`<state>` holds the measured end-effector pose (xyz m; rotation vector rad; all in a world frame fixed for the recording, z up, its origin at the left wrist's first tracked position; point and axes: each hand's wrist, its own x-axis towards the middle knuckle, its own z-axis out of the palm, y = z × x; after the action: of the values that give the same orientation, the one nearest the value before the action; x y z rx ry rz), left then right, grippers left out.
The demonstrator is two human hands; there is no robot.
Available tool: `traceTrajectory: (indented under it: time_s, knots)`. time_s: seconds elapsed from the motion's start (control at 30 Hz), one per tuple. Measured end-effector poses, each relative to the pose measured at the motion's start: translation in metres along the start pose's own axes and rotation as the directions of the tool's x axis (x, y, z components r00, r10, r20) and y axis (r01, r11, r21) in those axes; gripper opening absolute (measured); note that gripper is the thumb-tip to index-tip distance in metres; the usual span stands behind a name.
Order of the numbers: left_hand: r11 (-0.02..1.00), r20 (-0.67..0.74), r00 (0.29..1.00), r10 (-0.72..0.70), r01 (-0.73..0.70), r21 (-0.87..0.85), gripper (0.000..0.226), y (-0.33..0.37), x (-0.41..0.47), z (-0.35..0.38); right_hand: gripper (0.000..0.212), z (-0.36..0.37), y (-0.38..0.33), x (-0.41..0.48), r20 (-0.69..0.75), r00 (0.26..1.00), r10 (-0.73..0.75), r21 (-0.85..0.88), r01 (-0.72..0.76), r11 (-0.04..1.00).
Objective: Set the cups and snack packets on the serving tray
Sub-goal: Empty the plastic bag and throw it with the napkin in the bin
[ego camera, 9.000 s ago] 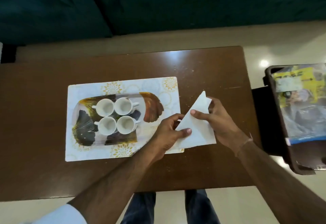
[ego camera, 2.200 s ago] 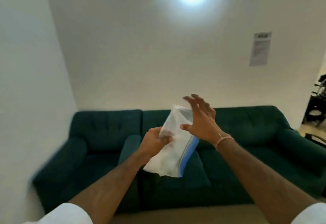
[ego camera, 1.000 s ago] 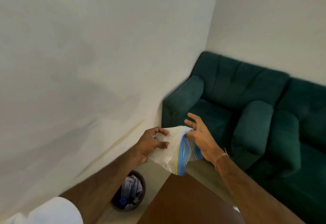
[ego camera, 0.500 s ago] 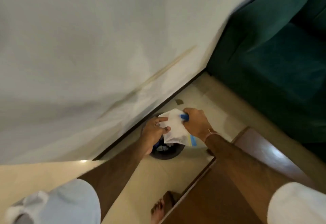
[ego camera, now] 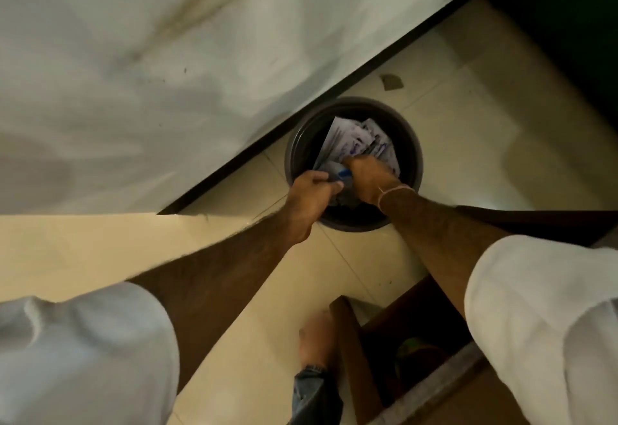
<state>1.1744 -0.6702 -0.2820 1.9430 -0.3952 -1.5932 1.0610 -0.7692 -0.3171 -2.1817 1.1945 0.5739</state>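
Both my hands reach down into a round dark waste bin on the floor by the wall. My left hand and my right hand are closed on a clear plastic bag with a blue strip, pressed low inside the bin. Only the blue edge and a bit of the bag show between the hands. Crumpled white wrappers fill the far part of the bin. The tray, cups and snack packets are out of view.
A white wall with a dark skirting runs diagonally just behind the bin. The brown table's corner and leg stand at the lower right, my foot beside it. A dark green sofa fills the upper right.
My head has tilted further down and both hands have dropped with the bag from above the bin's rim into the bin. The bag is now mostly hidden.
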Motion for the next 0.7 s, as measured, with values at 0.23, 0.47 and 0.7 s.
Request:
traceTrajectory:
  time_s: [0.23,0.47,0.7]
  knots:
    - [0.999,-0.026,0.999,0.036,-0.035,0.038,0.029,-0.019,0.032,0.006,0.079,0.055,0.013,0.034,0.155,0.985,0.080,-0.058,-0.072,0.996]
    - [0.963,-0.069,0.986,0.149,-0.129,0.235,0.030,0.006,0.014,-0.005,0.094,-0.007,0.010,-0.001,0.036,0.999,0.032,0.023,-0.033,0.999]
    - [0.836,-0.089,0.920,0.382,-0.303,0.457,0.022,0.120,-0.055,-0.011,0.072,-0.139,-0.017,-0.075,-0.166,0.985,0.044,0.164,-0.016,0.986]
